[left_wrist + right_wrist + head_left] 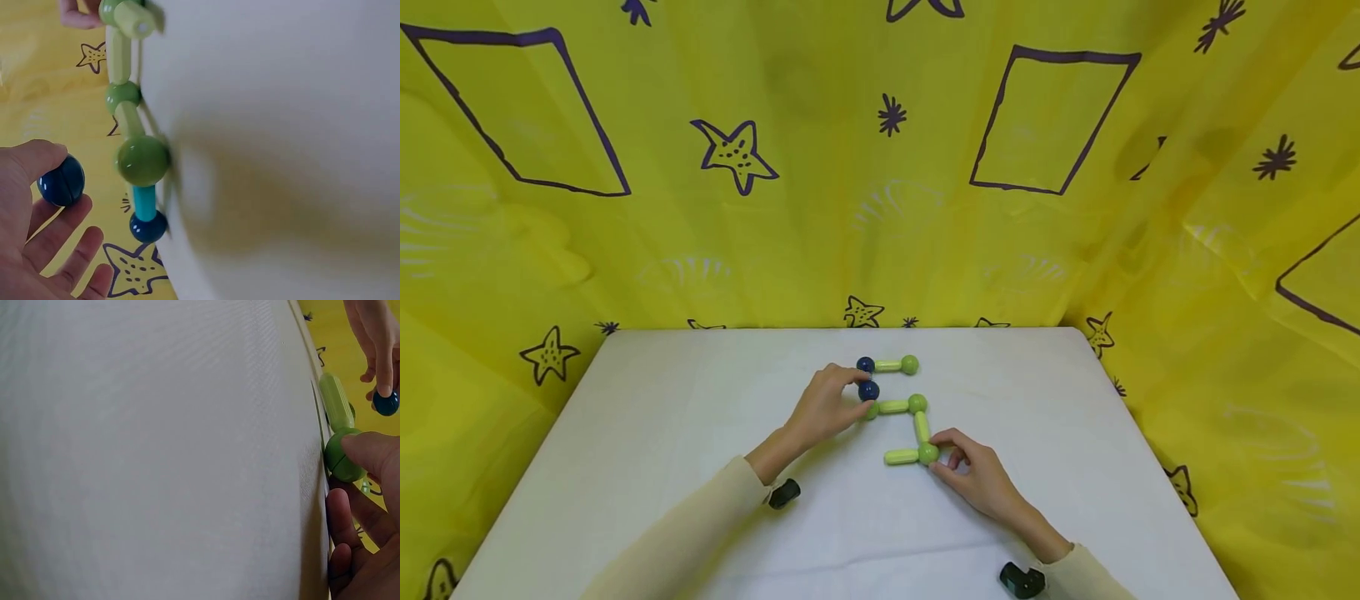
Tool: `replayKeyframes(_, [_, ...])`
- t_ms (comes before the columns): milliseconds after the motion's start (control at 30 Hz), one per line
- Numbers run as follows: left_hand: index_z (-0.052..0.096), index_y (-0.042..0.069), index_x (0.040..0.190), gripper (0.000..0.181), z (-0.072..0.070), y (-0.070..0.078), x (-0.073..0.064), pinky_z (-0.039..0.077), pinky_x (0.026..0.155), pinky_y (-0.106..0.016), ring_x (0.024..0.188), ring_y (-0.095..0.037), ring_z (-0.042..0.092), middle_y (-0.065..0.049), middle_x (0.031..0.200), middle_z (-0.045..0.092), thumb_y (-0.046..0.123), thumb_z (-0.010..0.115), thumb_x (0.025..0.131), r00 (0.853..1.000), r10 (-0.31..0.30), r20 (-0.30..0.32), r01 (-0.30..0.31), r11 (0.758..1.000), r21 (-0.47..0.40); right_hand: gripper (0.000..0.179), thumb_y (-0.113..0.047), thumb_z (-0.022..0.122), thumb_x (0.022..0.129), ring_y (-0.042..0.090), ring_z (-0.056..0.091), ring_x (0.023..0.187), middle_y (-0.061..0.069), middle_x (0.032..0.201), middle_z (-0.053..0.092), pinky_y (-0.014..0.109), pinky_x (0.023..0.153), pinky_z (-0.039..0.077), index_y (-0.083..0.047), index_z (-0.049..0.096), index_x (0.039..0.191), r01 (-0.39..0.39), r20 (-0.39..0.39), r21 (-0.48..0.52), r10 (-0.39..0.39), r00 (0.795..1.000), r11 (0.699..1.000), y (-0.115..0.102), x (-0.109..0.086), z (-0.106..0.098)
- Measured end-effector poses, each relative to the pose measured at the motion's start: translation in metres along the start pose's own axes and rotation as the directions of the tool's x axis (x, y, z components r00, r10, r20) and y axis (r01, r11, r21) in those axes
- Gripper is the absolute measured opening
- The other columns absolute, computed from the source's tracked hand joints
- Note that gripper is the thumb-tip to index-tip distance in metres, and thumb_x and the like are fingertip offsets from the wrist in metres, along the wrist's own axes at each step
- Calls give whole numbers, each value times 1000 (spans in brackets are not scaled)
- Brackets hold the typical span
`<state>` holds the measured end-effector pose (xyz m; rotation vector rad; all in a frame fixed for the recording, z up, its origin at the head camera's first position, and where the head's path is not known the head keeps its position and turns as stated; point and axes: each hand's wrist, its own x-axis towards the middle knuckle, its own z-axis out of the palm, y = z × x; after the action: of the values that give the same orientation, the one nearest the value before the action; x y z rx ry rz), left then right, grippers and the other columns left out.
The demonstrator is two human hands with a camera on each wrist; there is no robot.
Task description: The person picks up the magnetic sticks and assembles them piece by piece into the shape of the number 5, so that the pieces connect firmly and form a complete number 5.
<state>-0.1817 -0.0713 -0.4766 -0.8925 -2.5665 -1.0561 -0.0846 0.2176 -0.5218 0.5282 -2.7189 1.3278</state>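
Observation:
Between thumb and fingers my left hand (822,407) pinches a dark blue ball (60,181), raised above the table in the left wrist view. My right hand (983,477) pinches a green ball (345,455) at the near corner of a zigzag chain of balls and rods. From that ball a light green rod (900,457) points left with a bare end. Another rod (922,427) runs back to a second green ball (917,403). Farther along, a teal rod (145,203) joins a green ball (143,161) to a second blue ball (865,364).
A light green rod (887,366) and a green ball (910,364) form the chain's far end. The table (700,500) has a white cover. Yellow cloth (820,233) with drawn stars hangs behind it and at the sides. Dark devices sit at both wrists.

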Motion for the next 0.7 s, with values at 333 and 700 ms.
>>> replayKeyframes(333, [75, 4, 112, 35, 7, 3, -33, 51, 82, -37, 92, -23, 64, -4, 105, 76, 17, 87, 82, 996, 44, 76, -44, 999, 5, 35, -9, 80, 89, 6, 55, 72, -10, 84, 62, 23, 63, 43, -21, 66, 118, -17, 18, -9, 18, 1000, 1000, -2, 1, -2])
replayKeyframes(700, [75, 8, 113, 33, 15, 8, -52, 47, 82, -34, 92, -18, 61, 0, 103, 74, 20, 85, 84, 979, -9, 202, 12, 1000, -17, 35, -6, 80, 88, 6, 56, 73, -8, 94, 67, 24, 64, 44, -20, 66, 117, 5, 24, -6, -5, 1000, 1000, -4, 3, -2])
